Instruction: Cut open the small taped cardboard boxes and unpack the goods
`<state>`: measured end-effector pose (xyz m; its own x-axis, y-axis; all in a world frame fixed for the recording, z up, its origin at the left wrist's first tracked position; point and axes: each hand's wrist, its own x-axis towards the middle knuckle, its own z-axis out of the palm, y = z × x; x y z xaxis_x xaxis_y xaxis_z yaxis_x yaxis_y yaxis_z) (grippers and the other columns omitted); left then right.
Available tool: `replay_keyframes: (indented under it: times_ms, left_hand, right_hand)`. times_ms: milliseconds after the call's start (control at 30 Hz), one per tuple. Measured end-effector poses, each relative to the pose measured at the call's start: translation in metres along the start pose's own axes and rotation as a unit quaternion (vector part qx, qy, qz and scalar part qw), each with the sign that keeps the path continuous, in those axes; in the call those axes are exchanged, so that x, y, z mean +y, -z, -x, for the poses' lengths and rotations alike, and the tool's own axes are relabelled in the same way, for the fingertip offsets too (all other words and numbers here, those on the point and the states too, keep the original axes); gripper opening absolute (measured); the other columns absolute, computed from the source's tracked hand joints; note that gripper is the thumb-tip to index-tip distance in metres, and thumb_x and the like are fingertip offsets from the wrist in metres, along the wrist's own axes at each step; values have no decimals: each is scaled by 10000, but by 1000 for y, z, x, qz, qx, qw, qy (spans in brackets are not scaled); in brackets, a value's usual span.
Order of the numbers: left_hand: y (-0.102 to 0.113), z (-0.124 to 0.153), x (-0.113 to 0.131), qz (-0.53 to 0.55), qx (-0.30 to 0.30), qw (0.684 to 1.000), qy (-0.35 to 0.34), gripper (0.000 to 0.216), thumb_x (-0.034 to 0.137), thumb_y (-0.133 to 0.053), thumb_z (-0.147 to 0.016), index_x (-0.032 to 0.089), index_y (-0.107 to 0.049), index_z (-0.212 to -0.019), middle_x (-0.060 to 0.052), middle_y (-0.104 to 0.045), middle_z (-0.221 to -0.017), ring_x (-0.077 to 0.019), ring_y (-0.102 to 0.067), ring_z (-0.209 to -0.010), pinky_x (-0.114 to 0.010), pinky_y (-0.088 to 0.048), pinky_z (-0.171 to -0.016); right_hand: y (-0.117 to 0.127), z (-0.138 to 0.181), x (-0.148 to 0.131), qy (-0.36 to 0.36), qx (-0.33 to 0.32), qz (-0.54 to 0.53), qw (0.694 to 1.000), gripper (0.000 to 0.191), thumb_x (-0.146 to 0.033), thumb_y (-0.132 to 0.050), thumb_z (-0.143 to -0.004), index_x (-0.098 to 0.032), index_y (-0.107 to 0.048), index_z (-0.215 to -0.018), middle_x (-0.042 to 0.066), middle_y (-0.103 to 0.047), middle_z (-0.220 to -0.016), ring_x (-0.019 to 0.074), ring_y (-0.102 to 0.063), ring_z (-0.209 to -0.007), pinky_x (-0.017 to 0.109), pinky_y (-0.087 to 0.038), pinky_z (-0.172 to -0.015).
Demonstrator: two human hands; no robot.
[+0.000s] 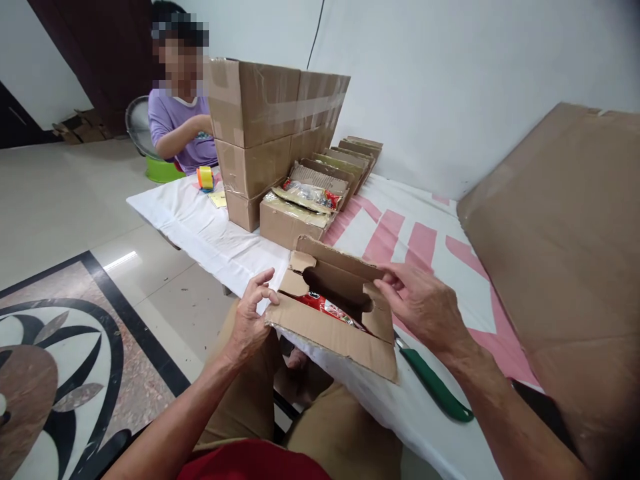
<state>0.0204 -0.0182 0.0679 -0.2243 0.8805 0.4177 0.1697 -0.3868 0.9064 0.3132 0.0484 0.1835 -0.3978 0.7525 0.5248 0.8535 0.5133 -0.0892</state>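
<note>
Just below the middle of the frame, an open carton (333,325) sits at the near edge of the desk (193,217), its flaps raised or folded outward and its front flap reaching out over your lap. Inside it you have a red packet (327,307), partly hidden by the cardboard. Your left hand (256,303) is at the carton's left front corner, fingers bent and a little apart, fingertips against the front flap; the thumb is hidden, so you cannot tell whether it pinches. Your right hand (417,300) has its thumb and forefinger closed together on the right end of the back flap, the other fingers curled in.

Beside the carton, at lower right, a green-handled tool (436,385) lies on the white and pink cloth (390,230), below your right wrist. Above centre, you face a stack of taped cartons (270,110), with a row of opened cartons (363,160) beside it; a clear and red bag (313,193) lies on the nearest. A yellow tape roll (205,177) stands left of the stack. At upper left, a person in a purple shirt (183,130) reaches an arm behind the stack. A large brown cardboard piece (555,233) fills the right side.
</note>
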Motion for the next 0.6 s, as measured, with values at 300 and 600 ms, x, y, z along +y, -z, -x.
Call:
replay_keyframes:
  times_ms: [300,600]
  left_hand:
    - [0,-9,5,-29,6,999,-40,84,173,-664,-827,222,-616,-777,-111,-693,-1364,-263,-631,-1297,-448,-480,-1103]
    - [-2,-20,15,-10,12,1000,-20,155,68,-585,-718,217,-610,-753,-84,-790,-1141,-238,-731,-1086,-369,-537,-952]
  right_hand:
    - [6,-40,-67,59,-457,70,885,217,-247,-566,-949,-202,-777,-923,107,-802,-953,281,-750,-918,323,-468,-725]
    - [-19,-16,-31,-167,-280,-260,909,260,-332,-597,-886,-198,-764,-738,30,-747,-721,217,-699,-683,300,-472,-624]
